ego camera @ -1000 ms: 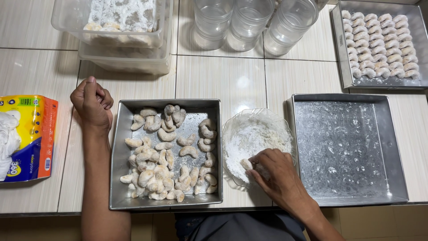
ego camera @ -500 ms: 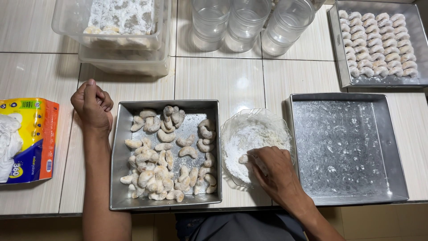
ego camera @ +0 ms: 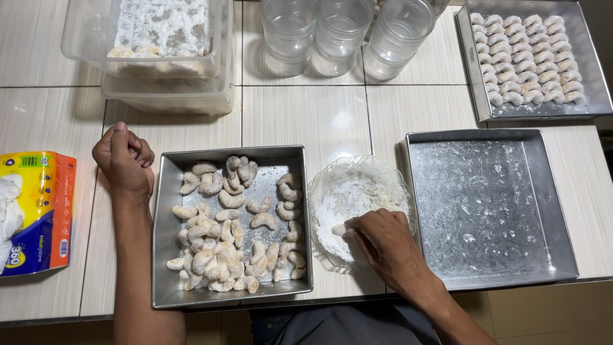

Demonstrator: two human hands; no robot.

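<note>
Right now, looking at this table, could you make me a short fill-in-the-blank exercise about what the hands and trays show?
1. The right hand presses a cookie into a glass bowl of white ____.
2. The left hand is closed in a ____ beside the tray of crescent cookies.
3. The tray right of the bowl holds ____ cookies.

Missing words: powder; fist; no

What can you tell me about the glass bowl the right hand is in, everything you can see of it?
The glass bowl is clear, shallow and round with a patterned, slightly scalloped rim. It holds a heap of white powder. It sits upright on the tiled table, between the metal pan of crescent cookies and the empty metal pan. The right hand reaches into its near side, fingertips on a powdered cookie.
</note>
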